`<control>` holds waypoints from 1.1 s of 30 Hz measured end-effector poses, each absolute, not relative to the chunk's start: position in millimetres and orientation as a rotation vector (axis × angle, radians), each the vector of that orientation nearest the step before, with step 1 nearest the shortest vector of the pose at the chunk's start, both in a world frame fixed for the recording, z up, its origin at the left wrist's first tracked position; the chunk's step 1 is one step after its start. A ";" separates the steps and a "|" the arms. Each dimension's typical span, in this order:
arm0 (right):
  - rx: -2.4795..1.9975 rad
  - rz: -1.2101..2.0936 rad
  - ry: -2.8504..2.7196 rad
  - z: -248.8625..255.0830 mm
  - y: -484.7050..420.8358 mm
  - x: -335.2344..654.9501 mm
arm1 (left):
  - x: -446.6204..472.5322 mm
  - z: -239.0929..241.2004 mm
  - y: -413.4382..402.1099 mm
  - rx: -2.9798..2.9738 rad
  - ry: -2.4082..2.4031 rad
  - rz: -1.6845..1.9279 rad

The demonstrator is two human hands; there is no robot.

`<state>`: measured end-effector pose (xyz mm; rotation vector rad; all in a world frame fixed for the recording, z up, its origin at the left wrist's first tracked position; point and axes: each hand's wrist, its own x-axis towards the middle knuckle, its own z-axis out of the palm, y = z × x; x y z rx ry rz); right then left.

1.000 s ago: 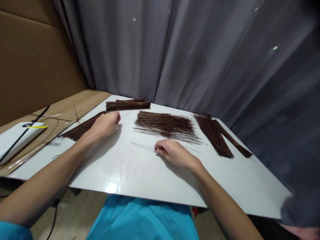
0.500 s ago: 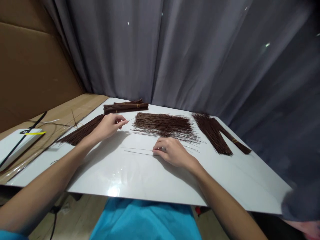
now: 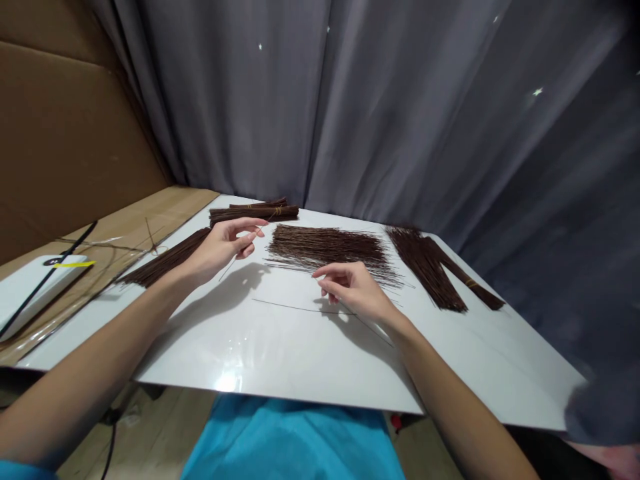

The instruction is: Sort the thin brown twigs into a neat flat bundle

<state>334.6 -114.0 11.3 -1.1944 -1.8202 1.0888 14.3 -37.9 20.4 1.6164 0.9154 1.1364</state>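
Note:
My left hand point(image 3: 231, 245) is raised above the table, its fingers pinched round a thin brown stick point(image 3: 227, 271) that slants down below the palm. To the right, my right hand point(image 3: 353, 288) pinches another thin stick point(image 3: 374, 331), which points down toward the wrist. One loose stick point(image 3: 285, 306) lies on the white table just below the right hand. Beyond both hands, a spread pile of dark brown sticks point(image 3: 330, 248) lies in the middle. Part of each held stick is hidden by the fingers.
Tied bundles point(image 3: 253, 213) lie at the back left, and a loose bundle point(image 3: 170, 260) lies beside my left forearm. More bundles point(image 3: 435, 273) lie at the right. Cardboard point(image 3: 160, 200) and a white box point(image 3: 35, 287) are at the left. A grey curtain point(image 3: 380, 120) hangs behind.
My right hand has lifted off the table with one stick and turned it toward the wrist, leaving the other stick lying. My left hand has risen slightly, its stick now tilted.

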 end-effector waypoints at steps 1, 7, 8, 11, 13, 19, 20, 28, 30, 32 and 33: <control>-1.172 1.161 -1.742 8.7 -113.4 332.9 | 15.1 20.5 -38.1 1.615 0.913 1.160; -1.143 1.363 -1.506 -6.0 -114.5 317.8 | 29.0 18.3 -45.5 1.631 0.925 1.133; -1.150 1.367 -1.495 -6.9 -115.0 316.3 | 32.2 17.5 -47.8 1.653 0.953 1.143; -1.140 1.374 -1.487 -7.1 -116.0 314.7 | 40.3 15.2 -54.5 1.747 1.006 1.109; -1.126 1.380 -1.483 -6.4 -116.2 315.2 | 43.4 14.2 -58.2 1.804 0.980 0.999; -1.080 1.409 -1.519 -9.8 -115.5 315.8 | 47.3 14.6 -66.0 1.760 0.831 0.699; -1.071 1.416 -1.524 -11.1 -115.4 315.6 | 47.7 14.7 -67.1 1.743 0.826 0.684; -1.054 1.468 -1.528 -16.3 -117.4 312.6 | 50.5 14.6 -71.8 1.710 0.740 0.560; -1.059 1.473 -1.539 -15.8 -118.3 311.8 | 50.8 15.3 -72.4 1.710 0.717 0.541; -1.058 1.487 -1.536 -15.4 -119.1 311.0 | 50.8 15.8 -72.8 1.705 0.699 0.539; -1.057 1.495 -1.529 -15.3 -119.4 310.6 | 50.8 16.0 -73.0 1.702 0.693 0.545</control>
